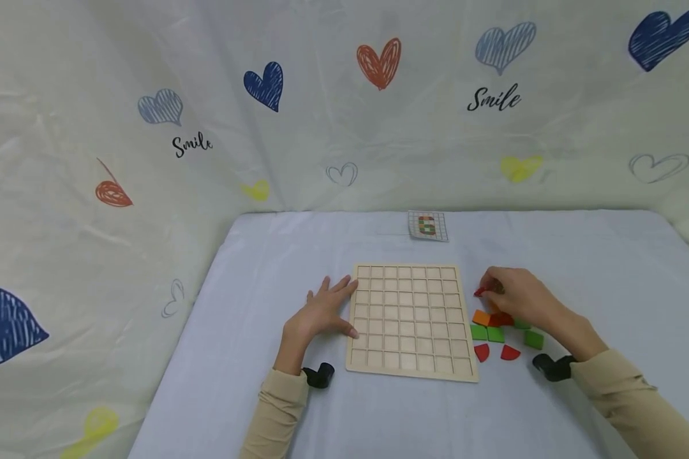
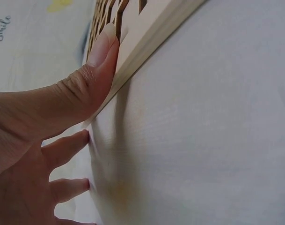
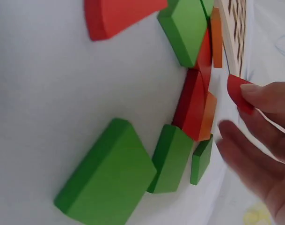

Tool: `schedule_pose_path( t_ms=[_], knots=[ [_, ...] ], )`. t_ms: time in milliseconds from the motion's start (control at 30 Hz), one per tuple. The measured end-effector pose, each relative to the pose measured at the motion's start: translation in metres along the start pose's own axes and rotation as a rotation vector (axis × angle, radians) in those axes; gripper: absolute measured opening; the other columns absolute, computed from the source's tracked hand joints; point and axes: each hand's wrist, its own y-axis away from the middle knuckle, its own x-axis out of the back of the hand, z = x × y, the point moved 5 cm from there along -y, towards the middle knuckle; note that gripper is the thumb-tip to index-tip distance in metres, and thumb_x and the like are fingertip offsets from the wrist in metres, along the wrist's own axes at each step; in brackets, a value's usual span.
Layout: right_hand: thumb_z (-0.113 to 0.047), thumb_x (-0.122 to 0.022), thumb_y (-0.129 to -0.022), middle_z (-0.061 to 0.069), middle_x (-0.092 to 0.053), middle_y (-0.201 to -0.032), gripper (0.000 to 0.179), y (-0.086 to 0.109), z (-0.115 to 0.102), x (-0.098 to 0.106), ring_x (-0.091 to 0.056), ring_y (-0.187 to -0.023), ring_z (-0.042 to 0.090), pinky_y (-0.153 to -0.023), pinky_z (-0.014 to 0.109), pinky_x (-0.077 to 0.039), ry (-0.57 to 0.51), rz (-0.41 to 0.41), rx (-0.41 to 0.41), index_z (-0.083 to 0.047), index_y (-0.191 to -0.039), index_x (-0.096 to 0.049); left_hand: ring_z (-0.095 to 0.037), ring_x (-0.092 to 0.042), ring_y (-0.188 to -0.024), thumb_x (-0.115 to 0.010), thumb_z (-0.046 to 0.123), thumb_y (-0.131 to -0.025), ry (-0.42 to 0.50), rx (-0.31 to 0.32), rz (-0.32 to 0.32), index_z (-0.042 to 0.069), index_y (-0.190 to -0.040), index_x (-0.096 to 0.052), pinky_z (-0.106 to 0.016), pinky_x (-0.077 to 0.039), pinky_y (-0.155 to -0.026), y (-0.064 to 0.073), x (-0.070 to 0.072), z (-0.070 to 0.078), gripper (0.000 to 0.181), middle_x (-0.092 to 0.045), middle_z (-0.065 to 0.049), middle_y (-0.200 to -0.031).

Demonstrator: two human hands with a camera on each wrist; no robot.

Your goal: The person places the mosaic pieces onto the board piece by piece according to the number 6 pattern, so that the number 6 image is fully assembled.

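A square wooden grid board (image 1: 409,312) lies on the table. My left hand (image 1: 319,311) rests at its left edge with fingers spread; in the left wrist view the thumb (image 2: 102,51) lies on the board's rim. My right hand (image 1: 517,294) is beyond the board's right side, pinching a red quarter-round block (image 3: 237,93) between thumb and finger above the table. Below that hand are loose blocks: an orange block (image 1: 481,318), green square blocks (image 1: 496,335) and red quarter-round blocks (image 1: 510,352). Part of the pile is hidden under the right hand.
A small pattern card (image 1: 428,226) with a coloured grid design lies at the table's back, behind the board. White cloth (image 1: 298,242) covers the table. A curtain printed with hearts (image 1: 379,64) hangs behind. Black wrist devices (image 1: 319,376) are on both forearms.
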Motion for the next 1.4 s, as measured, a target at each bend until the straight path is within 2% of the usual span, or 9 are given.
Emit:
schedule_pose_path(
  t_ms=[133,300,367,500,600,700,1067,1400],
  knots=[
    [0.000,-0.075,-0.088,0.006,-0.071,-0.091,0.013,0.000,-0.005,0.007,-0.065,-0.083,0.022,-0.077,0.043,-0.062,-0.027,0.072,0.087,0.003,-0.101,-0.075,-0.042,0.000,-0.159,-0.093,0.032,-0.074,-0.003,0.000,0.003,0.021,-0.164,-0.030,-0.074,-0.005,-0.121,-0.001,0.002,0.000,0.110,-0.019,-0.001,-0.173],
    [0.001,-0.077,-0.086,0.002,-0.068,-0.089,0.014,0.001,-0.011,0.010,-0.066,-0.082,0.019,-0.072,0.024,-0.060,-0.053,0.110,0.148,0.001,-0.100,-0.080,-0.041,0.001,-0.160,-0.093,0.032,-0.074,0.005,0.000,0.000,0.022,-0.164,-0.030,-0.074,-0.004,-0.121,-0.001,0.002,-0.001,0.110,-0.018,0.000,-0.173],
    [0.001,-0.078,-0.086,0.000,-0.068,-0.088,0.014,0.001,-0.013,0.010,-0.064,-0.082,0.017,-0.071,0.021,-0.058,-0.057,0.115,0.162,0.000,-0.100,-0.080,-0.041,0.001,-0.160,-0.093,0.032,-0.073,0.008,0.000,0.000,0.021,-0.164,-0.030,-0.074,-0.004,-0.121,-0.001,0.001,-0.001,0.111,-0.018,0.000,-0.173],
    [0.002,-0.079,-0.085,0.000,-0.069,-0.089,0.015,-0.003,-0.019,0.011,-0.062,-0.081,0.016,-0.074,0.032,-0.063,-0.033,0.122,0.202,-0.002,-0.100,-0.081,-0.041,0.001,-0.160,-0.093,0.032,-0.073,0.008,0.003,0.000,0.021,-0.164,-0.030,-0.074,-0.004,-0.121,-0.001,0.002,-0.002,0.111,-0.018,0.000,-0.173],
    [0.003,-0.078,-0.086,0.002,-0.071,-0.090,0.015,-0.007,-0.022,0.012,-0.063,-0.081,0.016,-0.076,0.040,-0.063,-0.031,0.106,0.224,-0.002,-0.099,-0.081,-0.041,0.001,-0.160,-0.093,0.032,-0.074,0.005,0.000,0.005,0.021,-0.164,-0.030,-0.073,-0.004,-0.121,-0.002,0.003,-0.001,0.111,-0.018,0.000,-0.173],
    [0.003,-0.077,-0.087,0.002,-0.074,-0.093,0.014,-0.011,-0.024,0.012,-0.065,-0.083,0.017,-0.078,0.042,-0.063,-0.046,0.072,0.225,-0.002,-0.100,-0.080,-0.040,0.001,-0.160,-0.093,0.032,-0.073,0.006,-0.004,0.009,0.021,-0.164,-0.030,-0.074,-0.004,-0.121,-0.003,0.003,-0.001,0.111,-0.018,0.000,-0.173],
    [0.004,-0.075,-0.089,0.002,-0.075,-0.094,0.013,-0.028,-0.042,0.001,-0.068,-0.083,0.016,-0.076,0.035,-0.062,-0.070,-0.037,0.302,-0.004,-0.097,-0.080,-0.040,0.001,-0.160,-0.093,0.031,-0.073,0.017,-0.007,0.005,0.022,-0.164,-0.030,-0.074,-0.004,-0.121,-0.004,0.002,-0.001,0.110,-0.018,0.001,-0.173],
    [0.001,-0.075,-0.090,0.002,-0.076,-0.095,0.010,-0.046,-0.060,-0.011,-0.066,-0.083,0.015,-0.077,0.032,-0.059,-0.061,-0.116,0.329,-0.006,-0.095,-0.079,-0.041,0.001,-0.160,-0.094,0.030,-0.073,0.035,-0.009,0.006,0.020,-0.164,-0.031,-0.074,-0.003,-0.121,-0.001,0.001,-0.002,0.111,-0.019,-0.001,-0.173]
  ],
)
